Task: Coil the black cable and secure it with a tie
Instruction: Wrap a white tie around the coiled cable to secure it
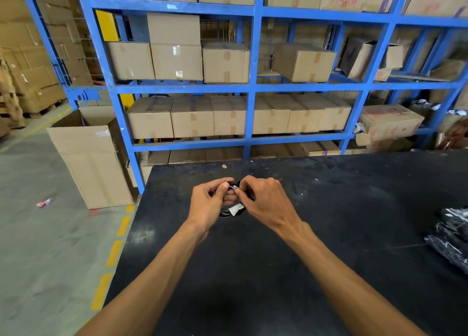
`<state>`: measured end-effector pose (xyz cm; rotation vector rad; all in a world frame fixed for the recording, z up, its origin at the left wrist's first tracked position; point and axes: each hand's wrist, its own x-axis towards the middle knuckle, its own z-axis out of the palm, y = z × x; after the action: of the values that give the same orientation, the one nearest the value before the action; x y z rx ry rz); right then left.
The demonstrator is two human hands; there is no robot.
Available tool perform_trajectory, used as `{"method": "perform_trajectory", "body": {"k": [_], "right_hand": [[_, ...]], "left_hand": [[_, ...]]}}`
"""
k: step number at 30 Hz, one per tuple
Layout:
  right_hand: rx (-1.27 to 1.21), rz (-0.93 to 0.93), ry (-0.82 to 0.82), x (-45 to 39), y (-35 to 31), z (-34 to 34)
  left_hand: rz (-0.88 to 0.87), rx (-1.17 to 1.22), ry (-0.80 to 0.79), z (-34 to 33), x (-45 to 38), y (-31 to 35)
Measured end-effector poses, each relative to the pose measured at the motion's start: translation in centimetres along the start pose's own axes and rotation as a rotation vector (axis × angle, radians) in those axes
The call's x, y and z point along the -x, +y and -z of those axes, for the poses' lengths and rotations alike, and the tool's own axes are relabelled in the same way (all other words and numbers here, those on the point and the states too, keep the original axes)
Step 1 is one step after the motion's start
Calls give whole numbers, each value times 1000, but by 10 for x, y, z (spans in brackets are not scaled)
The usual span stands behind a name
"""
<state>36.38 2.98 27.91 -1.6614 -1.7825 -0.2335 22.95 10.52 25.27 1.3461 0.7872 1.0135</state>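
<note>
Black table (278, 272) bears dark packets (450, 234)

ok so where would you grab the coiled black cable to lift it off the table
Judging by its pose, take the coiled black cable at its near arc, the only part showing, coming from the near side. Both hands, left hand and right hand, cover the far part, fingers curled round it over the black table.

The surface (329, 234) looks matt black, scuffed and dusty. Behind it, a blue painted metal rack (253, 87) holds taped brown cardboard boxes (225, 62). The cable (225, 213) looks glossy black plastic.
</note>
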Motion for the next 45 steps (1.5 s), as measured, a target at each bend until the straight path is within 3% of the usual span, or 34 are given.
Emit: {"method": "perform_trajectory", "body": {"k": [14, 24, 29, 34, 39, 45], "right_hand": [[-240, -35, 112, -1, 15, -4], [-218, -111, 284, -7, 23, -7], [-302, -228, 268, -7, 30, -9], [-451, -335, 134, 0, 38, -11], [-434, -381, 52, 4, 43, -13], [-602, -561, 27, 17, 43, -25]], "left_hand": [[-50, 3, 10, -3, -1, 5], [-73, 52, 39, -17, -3, 8], [-29, 56, 6, -12, -6, 6], [23, 38, -45, -5, -7, 6], [131, 83, -135, 3, -7, 5], [244, -179, -208, 19, 6, -9]]}}
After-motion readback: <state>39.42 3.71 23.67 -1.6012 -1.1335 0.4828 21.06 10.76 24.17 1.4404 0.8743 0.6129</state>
